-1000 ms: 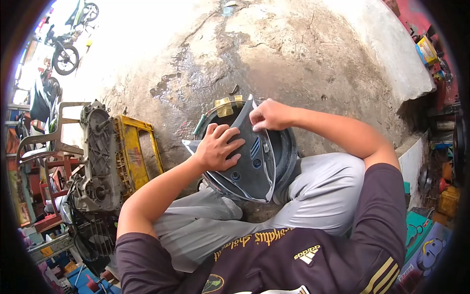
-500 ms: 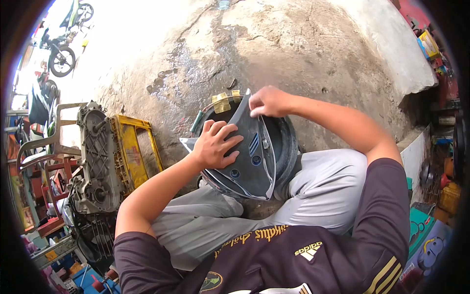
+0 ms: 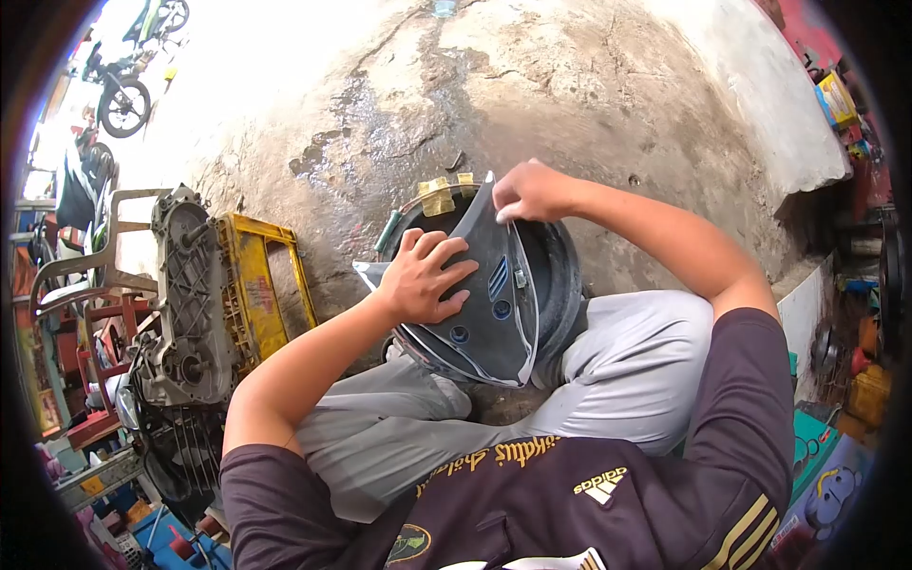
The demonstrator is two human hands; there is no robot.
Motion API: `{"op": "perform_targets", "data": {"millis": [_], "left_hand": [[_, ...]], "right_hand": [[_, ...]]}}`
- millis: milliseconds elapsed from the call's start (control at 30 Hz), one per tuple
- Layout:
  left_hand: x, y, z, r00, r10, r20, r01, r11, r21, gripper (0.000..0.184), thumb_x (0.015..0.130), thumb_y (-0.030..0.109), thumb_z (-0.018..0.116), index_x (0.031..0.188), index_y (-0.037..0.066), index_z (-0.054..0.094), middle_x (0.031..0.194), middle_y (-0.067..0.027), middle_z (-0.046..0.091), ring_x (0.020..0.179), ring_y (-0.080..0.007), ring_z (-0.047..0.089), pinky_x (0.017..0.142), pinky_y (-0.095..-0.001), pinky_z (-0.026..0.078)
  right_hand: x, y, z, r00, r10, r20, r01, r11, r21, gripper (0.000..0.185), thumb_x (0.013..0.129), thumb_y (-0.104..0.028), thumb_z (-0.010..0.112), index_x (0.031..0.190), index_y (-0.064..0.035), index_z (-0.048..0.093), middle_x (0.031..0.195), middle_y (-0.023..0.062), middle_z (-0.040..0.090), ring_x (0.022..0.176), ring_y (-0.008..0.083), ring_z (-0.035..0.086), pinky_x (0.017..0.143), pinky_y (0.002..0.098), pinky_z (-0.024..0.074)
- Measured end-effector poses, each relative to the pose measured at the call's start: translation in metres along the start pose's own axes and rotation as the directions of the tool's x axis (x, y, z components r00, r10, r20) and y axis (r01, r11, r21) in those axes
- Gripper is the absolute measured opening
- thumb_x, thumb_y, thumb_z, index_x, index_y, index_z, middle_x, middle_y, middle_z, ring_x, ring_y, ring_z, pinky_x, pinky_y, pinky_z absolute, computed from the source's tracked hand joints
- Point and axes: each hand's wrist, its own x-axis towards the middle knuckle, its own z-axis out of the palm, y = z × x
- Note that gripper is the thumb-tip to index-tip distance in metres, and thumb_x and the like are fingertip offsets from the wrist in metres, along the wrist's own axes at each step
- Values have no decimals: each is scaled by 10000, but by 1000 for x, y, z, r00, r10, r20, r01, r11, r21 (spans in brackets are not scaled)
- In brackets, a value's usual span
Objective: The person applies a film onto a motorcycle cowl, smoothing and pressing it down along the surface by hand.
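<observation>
A dark grey plastic motorcycle body panel (image 3: 489, 318) with pale edges lies tilted across a round black tub (image 3: 562, 285) between my knees. It has blue-rimmed slots and small round holes. My left hand (image 3: 427, 275) rests on the panel's left part with its fingers spread. At the panel's upper right edge, near its pointed tip, my right hand (image 3: 534, 193) is closed, its thumb against the edge. Whatever may be inside those curled fingers is hidden. Yellowish translucent pieces (image 3: 437, 197) sit on the tub's far rim.
On the left stand a yellow crate (image 3: 256, 294) and a metal engine casing (image 3: 190, 294), with a chair frame (image 3: 104, 247) beyond. Wet patches mark the concrete floor (image 3: 570, 104) ahead. A teal case (image 3: 812, 446) lies at right, and a motorcycle wheel (image 3: 124, 107) shows at upper left.
My right hand stays by the panel's upper edge, having shifted very slightly. My left hand keeps its place on the panel. The whole view has moved a little.
</observation>
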Motion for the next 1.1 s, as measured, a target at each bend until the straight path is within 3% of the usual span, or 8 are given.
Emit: {"op": "perform_targets", "data": {"millis": [167, 400, 533, 600, 633, 800, 900, 1100], "left_hand": [[0, 1, 0, 1000, -5, 0, 5, 1000, 9, 466, 743, 348, 801, 1177, 189, 748, 1305, -78, 585, 1196, -311, 526, 1017, -507, 391], [0, 1, -2, 1000, -5, -7, 5, 1000, 3, 457, 761, 355, 796, 1180, 182, 740, 1298, -72, 587, 1187, -308, 529, 1000, -498, 396], [0, -1, 2, 1000, -1, -4, 1, 1000, 3, 478, 726, 352, 800, 1172, 186, 749, 1296, -79, 586, 1185, -312, 529, 1001, -506, 395], [-1, -1, 2, 1000, 2, -3, -2, 1000, -3, 480, 724, 352, 798, 1172, 186, 749, 1295, -80, 586, 1182, -311, 530, 997, -506, 396], [0, -1, 2, 1000, 3, -11, -3, 1000, -1, 482, 722, 352, 796, 1173, 186, 749, 1295, -80, 586, 1180, -311, 531, 994, -506, 397], [0, -2, 0, 1000, 3, -11, -3, 1000, -2, 477, 730, 349, 793, 1176, 186, 747, 1296, -78, 586, 1176, -311, 532, 993, -503, 398], [-1, -1, 0, 1000, 1, -16, -1, 1000, 3, 472, 733, 347, 792, 1174, 187, 748, 1295, -76, 587, 1175, -310, 532, 994, -501, 399], [0, -1, 1, 1000, 0, 2, 0, 1000, 1, 466, 737, 348, 791, 1174, 191, 749, 1301, -74, 588, 1182, -308, 528, 999, -499, 398]], "right_hand": [[-18, -28, 25, 959, -119, 259, 128, 992, -20, 209, 831, -275, 822, 859, -74, 770, 795, 111, 750, 779, 291, 724, 760, 392, 539], [-3, 3, -5, 999, 21, 34, -22, 999, 44, 236, 850, -262, 818, 904, -41, 753, 814, 138, 747, 774, 282, 724, 747, 396, 546], [-4, 0, -2, 999, 26, 28, -28, 998, 55, 244, 857, -267, 811, 914, -38, 746, 832, 139, 752, 784, 289, 727, 730, 399, 544], [-13, -13, 7, 989, -16, 145, 15, 1000, 8, 234, 866, -284, 804, 898, -59, 750, 834, 117, 757, 795, 289, 724, 805, 409, 520], [-15, -17, 13, 976, -29, 217, 38, 999, -36, 209, 859, -329, 798, 884, -122, 773, 877, 70, 772, 944, 292, 729, 964, 525, 428], [-14, -18, 7, 976, -47, 211, 71, 992, -105, 248, 884, -346, 787, 892, -99, 759, 853, 83, 762, 871, 294, 713, 977, 472, 416], [-5, 1, 2, 1000, 25, -5, -26, 997, -67, 265, 919, -360, 748, 923, -96, 727, 862, 95, 758, 905, 304, 717, 963, 479, 431], [-15, -28, 31, 985, -74, 155, 89, 992, -92, 204, 912, -343, 754, 937, -142, 731, 893, 70, 751, 970, 310, 708, 1004, 538, 387]]}}
